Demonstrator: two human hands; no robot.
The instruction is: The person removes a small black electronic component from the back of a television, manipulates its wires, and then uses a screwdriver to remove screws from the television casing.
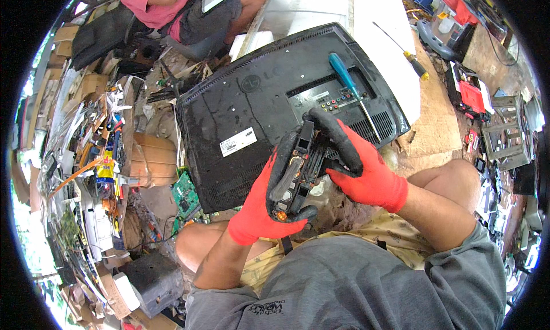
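Note:
A small elongated black electronic module (295, 169) with silver and copper-coloured parts is gripped between my two red-and-black gloved hands. My left hand (263, 204) wraps round its left side and lower end, fingers curled. My right hand (355, 167) has its fingers bent over the module's upper right. Just beyond them, the black flat-screen TV (217, 129) lies face down, its recessed panel of coloured sockets facing up. Across that back lies a screwdriver (344, 75) with a teal handle and long silver shaft.
Another person (154, 3) in pink sits at upper left. White board (389, 15) and cardboard (435, 129) lie under and right of the TV, with a yellow-handled screwdriver (415, 63). Dense scrap (97, 175) fills the left; a green circuit board (183, 195) lies there. A red-and-black case (467, 89) sits right.

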